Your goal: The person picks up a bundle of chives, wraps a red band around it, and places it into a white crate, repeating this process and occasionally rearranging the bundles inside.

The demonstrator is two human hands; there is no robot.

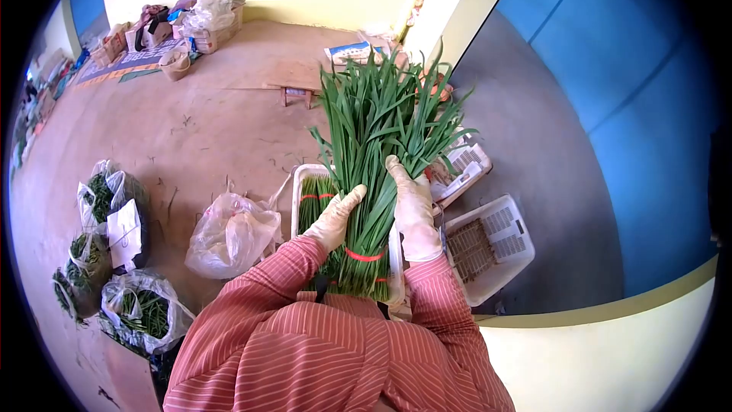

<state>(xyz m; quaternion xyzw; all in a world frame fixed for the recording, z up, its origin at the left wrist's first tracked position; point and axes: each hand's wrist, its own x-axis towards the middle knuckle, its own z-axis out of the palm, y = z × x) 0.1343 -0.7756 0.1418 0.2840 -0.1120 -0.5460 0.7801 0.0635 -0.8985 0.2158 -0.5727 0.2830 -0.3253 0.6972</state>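
A large bundle of long green leaves (374, 122), bound low down by a red band (364, 255), lies over a white crate (296, 210). My left hand (334, 217), in a pale glove, is closed against the bundle's left side. On its right side my right hand (412, 202), also gloved, presses the leaves with its fingers pointing up the stems. Beneath, the crate holds more banded green bunches (314, 194), partly hidden by the big bundle and my left arm.
An empty white basket (515, 240) stands at the right, with another basket (469, 164) behind it. Plastic bags of greens (145, 309) and a clear bag (232, 233) lie at the left. A small wooden stool (296, 91) stands beyond the crate.
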